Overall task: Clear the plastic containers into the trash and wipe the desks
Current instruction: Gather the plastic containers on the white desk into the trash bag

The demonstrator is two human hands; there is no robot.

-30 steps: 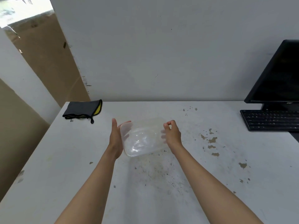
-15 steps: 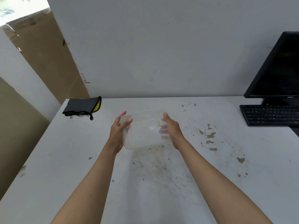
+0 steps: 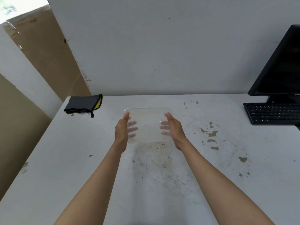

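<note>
Your left hand (image 3: 121, 130) and right hand (image 3: 174, 127) grip the clear plastic container (image 3: 148, 120), fingers (image 3: 132, 127) curled beneath, above the soiled bench (image 3: 162, 168); squeezing its thin walls could pop it loose.

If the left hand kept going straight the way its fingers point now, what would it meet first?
The left hand grips the clear container and points away toward the grey wall. Bare desk lies ahead, then likely the wall; the black pouch sits off to its left. Depth is unclear.

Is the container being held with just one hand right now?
No, the left hand and the right hand each grip one side of the clear container, with fingers showing through the plastic.
</note>
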